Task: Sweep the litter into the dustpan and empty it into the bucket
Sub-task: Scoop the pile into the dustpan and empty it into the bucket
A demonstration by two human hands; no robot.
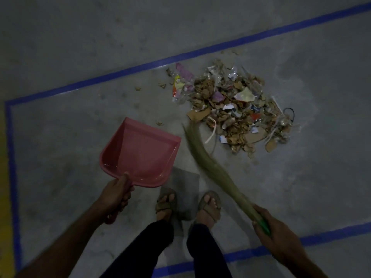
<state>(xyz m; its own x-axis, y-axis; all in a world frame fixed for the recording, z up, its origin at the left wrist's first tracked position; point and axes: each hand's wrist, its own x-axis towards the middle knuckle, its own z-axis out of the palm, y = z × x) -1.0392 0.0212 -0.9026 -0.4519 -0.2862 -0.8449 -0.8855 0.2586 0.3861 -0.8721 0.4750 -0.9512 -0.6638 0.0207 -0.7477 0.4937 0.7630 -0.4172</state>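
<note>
My left hand (116, 194) grips the handle of the pink dustpan (138, 153), fingers curled round it, and holds the pan out in front of me with its open edge pointing away and to the right. The pan has nothing in it. My right hand (269, 225) is wrapped round the green grip of the broom (216, 171), whose pale bristles slant up and to the left, their blurred tips just beside the near edge of the litter (232, 109). The litter lies in a heap on the grey floor (80, 57): torn cardboard, paper scraps, bits of plastic wrapper. A blue tape line (140, 66) runs just behind the heap. My sandalled feet (208, 205) stand between the dustpan and the broom.
</note>
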